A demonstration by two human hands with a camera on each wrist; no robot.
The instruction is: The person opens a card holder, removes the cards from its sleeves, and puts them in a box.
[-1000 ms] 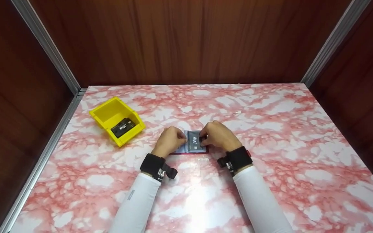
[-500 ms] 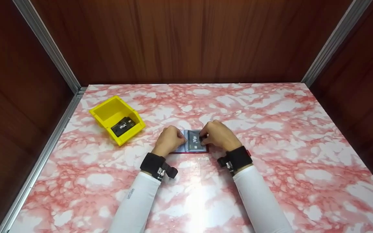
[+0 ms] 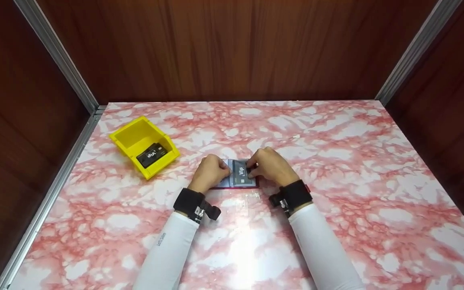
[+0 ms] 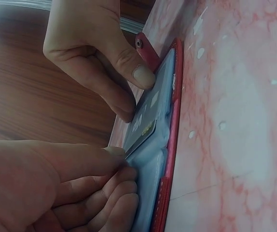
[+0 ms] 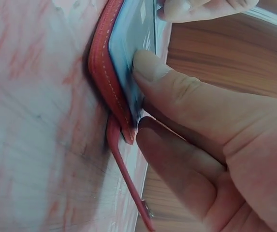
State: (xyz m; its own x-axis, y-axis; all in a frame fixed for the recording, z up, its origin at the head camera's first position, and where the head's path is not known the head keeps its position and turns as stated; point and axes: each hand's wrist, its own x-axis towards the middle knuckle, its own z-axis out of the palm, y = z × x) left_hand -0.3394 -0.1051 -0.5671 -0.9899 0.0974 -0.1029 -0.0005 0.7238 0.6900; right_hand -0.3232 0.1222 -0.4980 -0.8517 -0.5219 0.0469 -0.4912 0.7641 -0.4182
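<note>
A red card holder [image 3: 240, 187] with clear plastic sleeves lies open on the table between both hands. In its right-hand sleeve shows a dark card [image 3: 240, 171] marked "Vip", greyish through the plastic. My left hand [image 3: 210, 174] pinches at the sleeve edge by the middle fold, its thumb tip right at the card's edge in the left wrist view. My right hand [image 3: 273, 167] holds the sleeve with the card at the right side, thumb [image 5: 150, 67] on top and fingers at the far edge. A red snap strap [image 4: 147, 52] sticks out from the holder's end.
A yellow bin [image 3: 163, 164] stands at the left of the table, with several black "Vip" cards [image 3: 151, 155] stacked inside. The table [image 3: 336, 161] has a red-and-white marbled top. Dark wood panels [image 3: 236, 52] enclose its back and sides.
Both hands, the card and the card holder keep nearly the same places. The head view has tilted slightly, so everything sits a little higher in it.
</note>
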